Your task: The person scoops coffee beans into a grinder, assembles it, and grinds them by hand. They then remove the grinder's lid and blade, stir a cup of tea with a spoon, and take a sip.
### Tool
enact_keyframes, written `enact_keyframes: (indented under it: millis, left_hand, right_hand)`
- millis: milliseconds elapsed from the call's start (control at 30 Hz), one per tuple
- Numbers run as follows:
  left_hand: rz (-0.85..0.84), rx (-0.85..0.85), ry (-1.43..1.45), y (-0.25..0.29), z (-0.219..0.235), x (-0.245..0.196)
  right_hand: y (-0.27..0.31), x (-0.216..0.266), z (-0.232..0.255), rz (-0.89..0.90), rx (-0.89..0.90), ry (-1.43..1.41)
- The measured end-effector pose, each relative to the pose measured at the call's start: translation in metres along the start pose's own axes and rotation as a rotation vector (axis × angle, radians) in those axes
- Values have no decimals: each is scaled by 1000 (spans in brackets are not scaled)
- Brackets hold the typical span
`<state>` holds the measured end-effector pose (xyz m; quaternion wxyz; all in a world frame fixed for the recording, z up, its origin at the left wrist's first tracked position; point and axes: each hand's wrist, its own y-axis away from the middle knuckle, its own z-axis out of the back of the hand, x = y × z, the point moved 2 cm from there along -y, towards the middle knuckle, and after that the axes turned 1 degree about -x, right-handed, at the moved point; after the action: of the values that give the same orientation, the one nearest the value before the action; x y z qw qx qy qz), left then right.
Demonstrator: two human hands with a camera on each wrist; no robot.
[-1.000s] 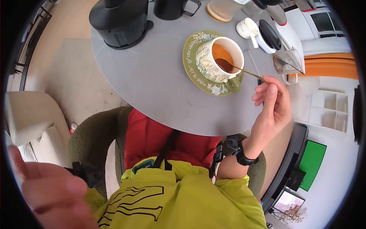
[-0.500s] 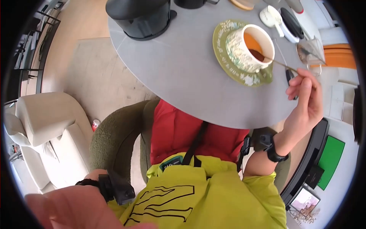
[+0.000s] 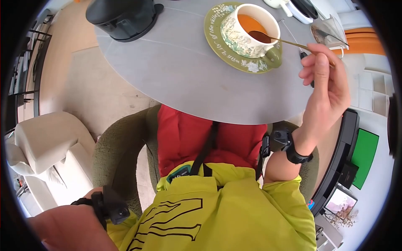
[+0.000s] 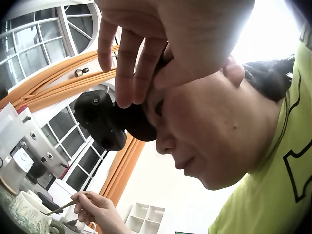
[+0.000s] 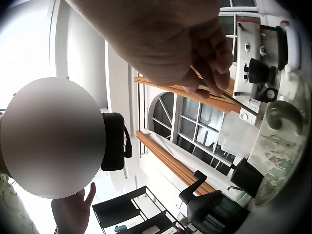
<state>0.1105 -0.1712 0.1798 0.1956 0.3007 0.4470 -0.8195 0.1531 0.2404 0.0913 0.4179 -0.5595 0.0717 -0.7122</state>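
Free tabletop (image 3: 167, 67) between black appliance (image 3: 119, 21) and saucered cup (image 3: 238, 39)

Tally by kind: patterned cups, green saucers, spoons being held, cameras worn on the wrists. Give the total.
Patterned cup: 1
Green saucer: 1
Spoon in the right hand's grip: 1
Wrist cameras, left camera and right camera: 2
Total: 5

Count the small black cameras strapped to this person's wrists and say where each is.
2. The left camera is on the left wrist; the right camera is on the right wrist, near the right hand that holds the spoon.
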Motion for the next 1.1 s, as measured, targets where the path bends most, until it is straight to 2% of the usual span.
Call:
enact_keyframes:
  millis: [33, 67, 167, 267, 333, 367, 400, 467, 500, 533, 600, 667, 733, 800, 833, 867, 933, 1000, 1100]
  left_hand:
    - [-12, -20, 2, 20, 28, 2]
    - [-26, -38, -1, 1, 2, 17]
    - [-68, -96, -13, 8, 8, 29]
    - [-113, -151, -25, -11, -23, 51]
    - [-176, -190, -39, -20, -25, 65]
    - [-211, -208, -48, -8, -11, 59]
    - [-244, -222, -57, -26, -40, 56]
    - [-316, -257, -74, -55, -68, 68]
    - [-351, -273, -81, -77, -94, 71]
    - [-386, -290, -86, -78, -92, 71]
    - [-225, 208, -177, -98, -83, 51]
    - [-261, 242, -168, -104, -87, 60]
    - [-295, 276, -160, -105, -91, 64]
    - [-231, 255, -178, -107, -99, 64]
    - [-252, 129, -141, -108, -106, 66]
    - [-266, 129, -147, -110, -107, 70]
    - [-243, 213, -108, -112, -110, 74]
    - [-255, 217, -85, -113, -113, 81]
    - [-191, 479, -193, -116, -119, 86]
  right_hand:
    - [0, 1, -1, 6, 14, 22]
    - [0, 1, -2, 8, 16, 22]
    - [0, 2, -6, 52, 26, 76]
    - [1, 7, -7, 21, 35, 66]
    - [0, 8, -12, -2, 90, 21]
    - [-1, 8, -14, 9, 75, 11]
    - [-4, 2, -14, -11, 106, -18]
    - [-5, -1, -19, -14, 120, -58]
    - [-6, -2, -20, -4, 126, -2]
    - [-8, -3, -21, 5, 131, 56]
    - [-9, -4, -20, 17, 90, 92]
    - [-10, -7, -14, 84, 49, 178]
    - [-9, -5, -5, 75, 27, 142]
    - [-6, -1, -1, 67, 6, 107]
    - [-4, 1, 0, 41, 35, 43]
    - [-6, 1, -2, 14, 64, -21]
    - [-8, 0, -6, 41, 77, -6]
    - [-10, -3, -8, 69, 91, 13]
    - [-10, -7, -8, 123, 51, 117]
